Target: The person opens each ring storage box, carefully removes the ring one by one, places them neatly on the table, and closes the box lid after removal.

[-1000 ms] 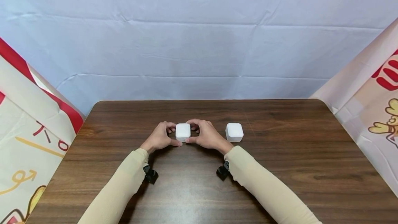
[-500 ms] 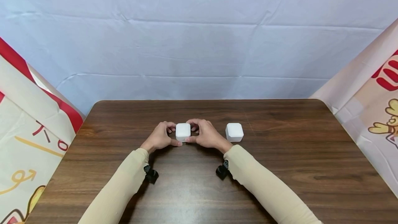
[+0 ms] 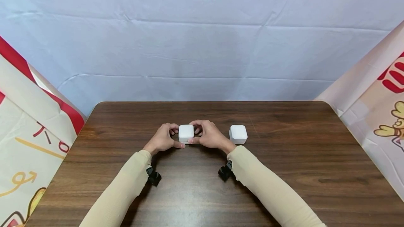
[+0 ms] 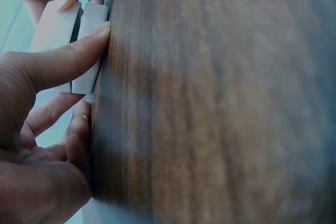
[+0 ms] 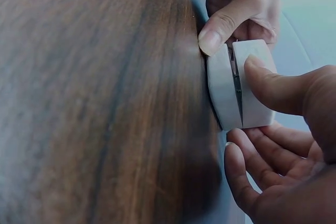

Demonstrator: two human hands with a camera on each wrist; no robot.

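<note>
A pale, creased backdrop (image 3: 189, 52) hangs beyond the white two-part box (image 3: 186, 133), and the brown wood-grain table (image 3: 284, 174) spreads out around and beneath it. Well to the box's left hangs a red-banded printed cloth (image 3: 19, 167); well to its right, a cartoon-printed cloth (image 3: 391, 122). A cream left sleeve (image 3: 118, 188) and a cream right sleeve (image 3: 271, 188) reach toward the box from its near side. The left hand (image 3: 162, 138), at the box's left, is partly closed and grips it, thumb on the near face of its lower half (image 5: 223, 90). The right hand (image 3: 209, 136), at its right, is likewise partly closed on the box, thumb on the upper half (image 5: 257, 95). The box sits on the table between both hands, a narrow dark gap (image 5: 238, 85) parting its halves. Right of it, just past the right wrist, stands a white chamfered box (image 3: 238, 134). On its near side are the left black wrist camera (image 3: 154, 177) and the right black wrist camera (image 3: 224, 172).
</note>
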